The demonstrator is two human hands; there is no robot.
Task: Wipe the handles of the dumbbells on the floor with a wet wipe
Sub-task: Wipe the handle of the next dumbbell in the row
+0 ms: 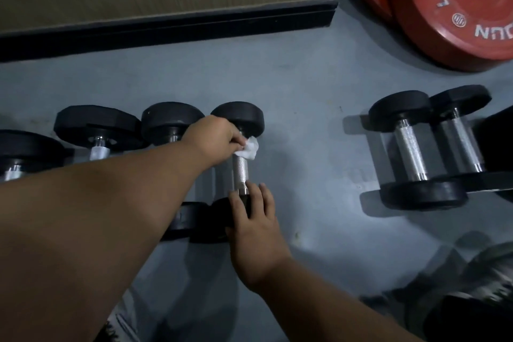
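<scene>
Two hands work on one dumbbell lying on the grey floor — the last one in a row by the wall. The left hand pinches a white wet wipe against the top of the shiny handle. The right hand rests on the near black end, fingers straight. Two more dumbbells sit well apart to the right — near red weight plates.
</scene>
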